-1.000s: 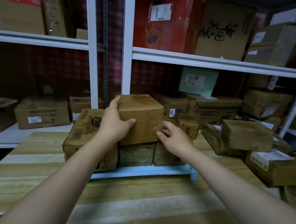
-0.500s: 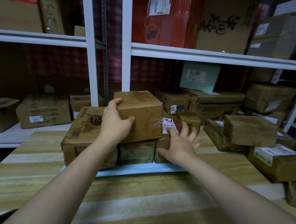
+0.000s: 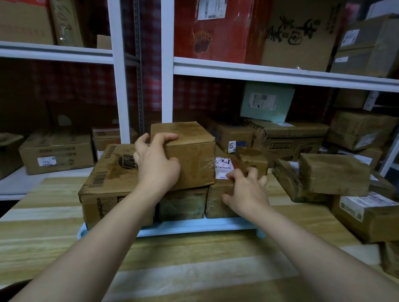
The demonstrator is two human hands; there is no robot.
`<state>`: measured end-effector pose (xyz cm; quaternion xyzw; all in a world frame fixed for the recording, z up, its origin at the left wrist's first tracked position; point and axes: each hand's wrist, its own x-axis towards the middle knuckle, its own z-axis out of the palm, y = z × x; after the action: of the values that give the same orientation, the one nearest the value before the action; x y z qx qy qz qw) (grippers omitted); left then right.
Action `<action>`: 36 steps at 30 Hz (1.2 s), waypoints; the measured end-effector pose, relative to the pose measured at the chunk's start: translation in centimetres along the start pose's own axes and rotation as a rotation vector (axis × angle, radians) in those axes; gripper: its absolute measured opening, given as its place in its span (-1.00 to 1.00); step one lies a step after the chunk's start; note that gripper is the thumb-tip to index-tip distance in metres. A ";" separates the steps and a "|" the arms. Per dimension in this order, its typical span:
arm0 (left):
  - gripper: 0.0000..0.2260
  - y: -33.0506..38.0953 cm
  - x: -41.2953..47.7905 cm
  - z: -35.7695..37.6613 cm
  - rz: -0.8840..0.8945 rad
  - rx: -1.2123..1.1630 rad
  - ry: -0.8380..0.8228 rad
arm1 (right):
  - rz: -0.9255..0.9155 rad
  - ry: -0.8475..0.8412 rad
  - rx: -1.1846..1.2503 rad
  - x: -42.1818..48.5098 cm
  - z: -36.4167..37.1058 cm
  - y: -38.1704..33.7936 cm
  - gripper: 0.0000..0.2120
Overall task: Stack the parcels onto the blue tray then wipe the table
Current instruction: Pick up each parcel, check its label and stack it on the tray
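A blue tray (image 3: pixel 196 225) lies on the wooden table (image 3: pixel 181 274) and carries several cardboard parcels. The top parcel (image 3: pixel 192 161) sits on a lower row of boxes. My left hand (image 3: pixel 157 164) grips its near left corner, fingers curled over the top edge. A large printed box (image 3: pixel 108 179) fills the tray's left side. My right hand (image 3: pixel 246 190) rests on the lower right parcel (image 3: pixel 219 197), fingers bent over its top beside a white label (image 3: pixel 223 166).
Loose parcels lie on the table's right side, among them a brown box (image 3: pixel 332 174) and a labelled box (image 3: pixel 373 217). White shelving (image 3: pixel 259 72) loaded with cartons stands just behind the tray. A red carton (image 3: pixel 220 19) sits on the upper shelf.
My right hand left the top parcel's lower right corner and dropped onto the lower right parcel. My left hand shifted up, fingers now over the top parcel's edge. The top parcel settled.
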<state>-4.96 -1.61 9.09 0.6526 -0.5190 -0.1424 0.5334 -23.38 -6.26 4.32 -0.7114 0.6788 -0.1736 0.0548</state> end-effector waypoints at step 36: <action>-0.55 1.1 -0.8 2.8 0.123 0.358 0.119 | -0.122 -0.110 -0.070 0.0 0.5 1.0 -0.19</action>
<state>-7.94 -2.31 8.67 0.7113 -0.5425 0.0239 0.4463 -24.12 -6.41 3.58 -0.7615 0.6356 -0.1134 0.0564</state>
